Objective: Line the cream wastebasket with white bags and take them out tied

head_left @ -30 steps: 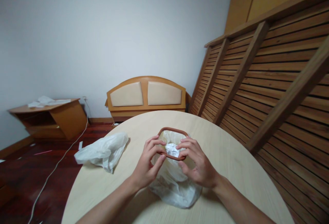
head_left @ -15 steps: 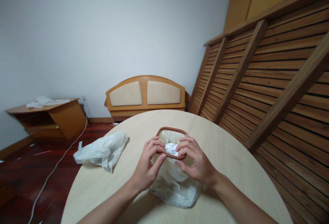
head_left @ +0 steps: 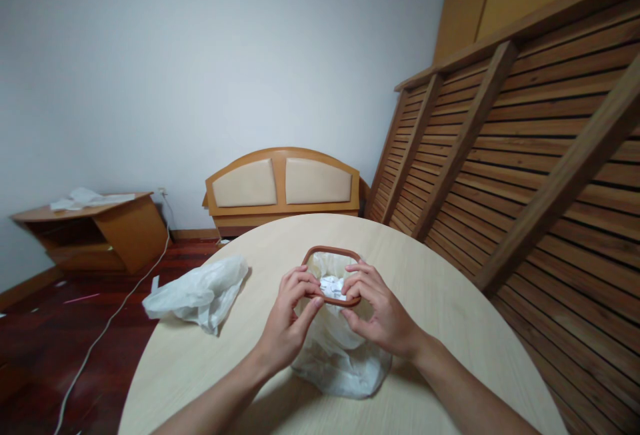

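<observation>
A brown rounded-rectangular rim ring (head_left: pixel 334 248) frames the mouth of a pale plastic bag (head_left: pixel 345 372) on the table in front of me. Crumpled white paper (head_left: pixel 332 286) shows inside the opening. My left hand (head_left: pixel 293 315) is closed on the ring's near left corner, thumb outside and fingers over the edge. At the near right corner, my right hand (head_left: pixel 377 308) pinches the ring in the same way. The bag's lower part spreads out below the ring, towards me. Whether a bin stands inside the bag is hard to tell.
Another crumpled white plastic bag (head_left: pixel 200 294) lies at the round table's (head_left: pixel 435 328) left edge. A slatted wooden panel (head_left: pixel 500 175) leans along the right. A headboard (head_left: pixel 281 182) and a low cabinet (head_left: pixel 127 232) stand beyond; a white cable (head_left: pixel 113 318) crosses the floor.
My right fingers have shifted very slightly along the ring's right side. Otherwise both hands, the ring and the bags stay nearly where they were.
</observation>
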The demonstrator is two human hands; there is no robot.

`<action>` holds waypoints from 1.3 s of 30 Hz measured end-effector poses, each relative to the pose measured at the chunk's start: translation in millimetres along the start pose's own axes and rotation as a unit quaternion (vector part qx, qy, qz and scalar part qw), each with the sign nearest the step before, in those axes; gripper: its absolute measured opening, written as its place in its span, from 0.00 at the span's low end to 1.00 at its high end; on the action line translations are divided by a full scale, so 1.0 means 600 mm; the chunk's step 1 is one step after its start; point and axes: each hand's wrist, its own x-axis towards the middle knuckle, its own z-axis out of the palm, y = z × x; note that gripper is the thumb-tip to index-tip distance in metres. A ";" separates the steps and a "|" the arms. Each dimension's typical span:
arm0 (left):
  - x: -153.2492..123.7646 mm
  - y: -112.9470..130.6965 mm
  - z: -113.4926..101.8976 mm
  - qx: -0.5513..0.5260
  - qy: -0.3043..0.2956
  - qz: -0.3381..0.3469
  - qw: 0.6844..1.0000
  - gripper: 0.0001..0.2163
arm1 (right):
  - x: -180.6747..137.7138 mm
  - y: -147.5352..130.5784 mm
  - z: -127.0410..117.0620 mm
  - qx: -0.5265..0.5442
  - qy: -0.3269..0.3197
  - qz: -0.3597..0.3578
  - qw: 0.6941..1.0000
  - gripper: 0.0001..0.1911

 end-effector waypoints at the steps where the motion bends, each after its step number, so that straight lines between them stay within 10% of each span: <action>1: 0.000 0.000 0.000 -0.001 -0.001 -0.001 1.000 0.06 | 0.000 0.000 0.000 0.000 0.000 0.001 1.000 0.09; 17: -0.002 -0.002 0.003 0.009 0.008 -0.017 1.000 0.07 | -0.003 0.002 0.001 0.010 0.001 -0.003 1.000 0.10; 28: 0.009 -0.027 -0.027 -0.062 -0.017 -0.091 0.994 0.28 | -0.024 0.040 -0.001 0.029 0.012 0.167 0.986 0.55; 39: 0.013 -0.030 -0.030 -0.057 -0.035 -0.106 0.992 0.31 | -0.025 0.040 0.003 0.066 -0.022 0.220 0.973 0.58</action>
